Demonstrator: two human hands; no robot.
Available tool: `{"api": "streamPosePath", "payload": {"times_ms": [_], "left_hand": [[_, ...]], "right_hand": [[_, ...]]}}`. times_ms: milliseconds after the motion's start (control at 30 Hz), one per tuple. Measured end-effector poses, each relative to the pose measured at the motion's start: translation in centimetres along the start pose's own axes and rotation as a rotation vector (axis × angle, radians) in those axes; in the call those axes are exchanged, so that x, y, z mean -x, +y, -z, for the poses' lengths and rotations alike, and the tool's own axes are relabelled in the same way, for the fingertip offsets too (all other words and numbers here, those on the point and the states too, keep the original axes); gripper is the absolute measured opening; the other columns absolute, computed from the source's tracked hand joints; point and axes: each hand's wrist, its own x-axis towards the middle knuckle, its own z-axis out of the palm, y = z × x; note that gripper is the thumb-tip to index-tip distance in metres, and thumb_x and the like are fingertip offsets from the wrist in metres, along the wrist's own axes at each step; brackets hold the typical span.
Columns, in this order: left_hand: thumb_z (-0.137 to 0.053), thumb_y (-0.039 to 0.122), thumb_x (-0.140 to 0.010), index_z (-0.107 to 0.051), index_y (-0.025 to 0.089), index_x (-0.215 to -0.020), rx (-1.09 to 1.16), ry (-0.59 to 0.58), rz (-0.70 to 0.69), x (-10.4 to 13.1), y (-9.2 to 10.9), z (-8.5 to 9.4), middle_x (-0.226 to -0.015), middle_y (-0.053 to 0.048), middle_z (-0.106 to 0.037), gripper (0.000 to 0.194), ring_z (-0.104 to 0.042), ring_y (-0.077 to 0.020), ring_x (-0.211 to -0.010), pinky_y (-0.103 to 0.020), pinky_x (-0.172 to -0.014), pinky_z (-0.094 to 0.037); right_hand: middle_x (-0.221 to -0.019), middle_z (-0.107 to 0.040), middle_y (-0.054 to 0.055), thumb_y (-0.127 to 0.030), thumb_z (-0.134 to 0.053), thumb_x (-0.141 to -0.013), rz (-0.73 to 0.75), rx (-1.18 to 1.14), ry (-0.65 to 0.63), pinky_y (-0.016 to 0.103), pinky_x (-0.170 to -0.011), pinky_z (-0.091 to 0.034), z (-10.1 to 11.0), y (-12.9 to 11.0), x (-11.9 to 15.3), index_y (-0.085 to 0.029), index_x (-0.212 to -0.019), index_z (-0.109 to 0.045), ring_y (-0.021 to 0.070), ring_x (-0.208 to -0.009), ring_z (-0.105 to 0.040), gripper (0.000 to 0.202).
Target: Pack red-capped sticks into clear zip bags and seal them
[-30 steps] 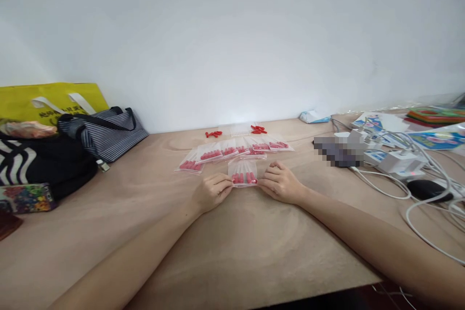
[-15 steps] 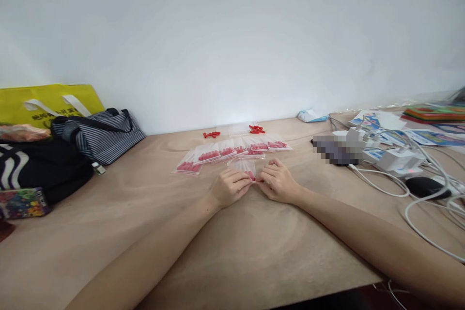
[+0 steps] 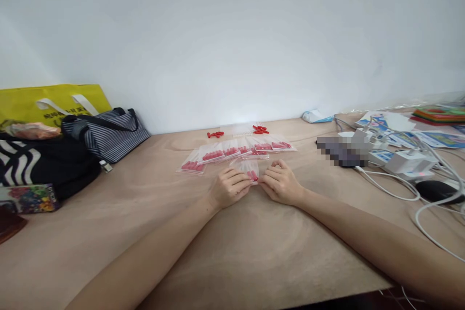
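in the head view, the left hand (image 3: 229, 187) and the right hand (image 3: 279, 184) sit close together on the tan surface (image 3: 232, 252), their fingers pinching the near edge of a small clear bag (image 3: 248, 168) with red pieces inside. a second ago the hands were wider apart, holding the bag flat by its two sides; since then the left hand has moved in toward the right. just behind the bag lies a row of filled bags (image 3: 236, 149), and beyond them loose red pieces (image 3: 259, 130). a striped bag (image 3: 105, 133) stays at the far left, white cables (image 3: 417, 174) at the right.
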Motion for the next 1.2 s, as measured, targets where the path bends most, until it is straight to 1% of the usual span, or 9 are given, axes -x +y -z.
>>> {"api": "streamPosePath", "payload": {"times_ms": [200,367,533,700,867,1000,1200], "left_hand": [[-0.057,0.014,-0.077,-0.061,0.017,-0.077,-0.021,-0.009,0.001,0.25,-0.13,0.55,-0.075,-0.001,-0.069,0.005,-0.062,-0.0130,-0.069,-0.028,-0.067,-0.047],[-0.054,0.015,-0.079,-0.061,0.017,-0.076,-0.023,-0.037,0.002,0.36,-0.19,0.31,-0.076,-0.002,-0.069,0.008,-0.062,-0.0130,-0.070,-0.028,-0.067,-0.047],[-0.055,0.015,-0.078,-0.061,0.017,-0.077,-0.023,-0.024,-0.009,0.14,-0.15,0.21,-0.075,-0.002,-0.068,0.006,-0.061,-0.0133,-0.069,-0.028,-0.065,-0.047],[-0.056,0.015,-0.078,-0.061,0.017,-0.080,-0.036,-0.005,-0.028,-0.37,0.18,0.22,-0.077,-0.002,-0.068,0.005,-0.060,-0.0130,-0.068,-0.028,-0.064,-0.047],[-0.052,0.013,-0.080,-0.060,0.016,-0.080,-0.090,-0.028,-0.057,-0.44,0.35,0.17,-0.077,-0.003,-0.067,0.008,-0.060,-0.0128,-0.067,-0.030,-0.068,-0.046],[-0.049,0.014,-0.081,-0.058,0.014,-0.075,-0.178,-0.062,-0.059,-0.49,0.31,0.08,-0.075,-0.003,-0.066,0.011,-0.058,-0.0133,-0.066,-0.031,-0.071,-0.046],[-0.046,0.014,-0.084,-0.056,0.014,-0.074,-0.246,-0.117,-0.063,-0.15,-0.23,0.40,-0.073,-0.004,-0.064,0.014,-0.057,-0.0137,-0.067,-0.031,-0.072,-0.045]], "right_hand": [[-0.058,-0.054,-0.001,-0.015,-0.046,-0.080,-0.056,-0.046,-0.011,0.028,-0.070,-0.030,0.10,0.18,0.15,-0.016,-0.067,-0.053,0.0100,-0.059,-0.045,0.015],[-0.066,-0.058,0.000,-0.018,-0.048,-0.081,-0.009,-0.033,-0.018,0.028,-0.071,-0.030,0.10,0.06,-0.02,-0.018,-0.071,-0.056,0.0120,-0.066,-0.047,0.012],[-0.061,-0.056,0.000,-0.016,-0.046,-0.082,0.003,0.007,-0.005,0.029,-0.071,-0.030,-0.01,-0.20,-0.24,-0.017,-0.069,-0.056,0.0110,-0.062,-0.046,0.017],[-0.062,-0.056,0.001,-0.017,-0.045,-0.082,-0.006,0.016,0.007,0.030,-0.071,-0.030,-0.22,-0.33,-0.43,-0.016,-0.067,-0.054,0.0110,-0.061,-0.047,0.017],[-0.062,-0.055,0.000,-0.016,-0.043,-0.082,-0.005,0.014,-0.001,0.030,-0.073,-0.030,-0.30,-0.30,-0.46,-0.016,-0.068,-0.054,0.0115,-0.063,-0.047,0.017],[-0.062,-0.055,0.000,-0.016,-0.043,-0.082,-0.017,0.013,-0.014,0.030,-0.073,-0.029,-0.28,-0.29,-0.44,-0.016,-0.068,-0.053,0.0114,-0.062,-0.046,0.018],[-0.062,-0.056,0.000,-0.017,-0.045,-0.082,-0.050,-0.031,-0.004,0.029,-0.074,-0.029,-0.08,-0.49,-0.55,-0.016,-0.068,-0.051,0.0106,-0.062,-0.046,0.015]]}}
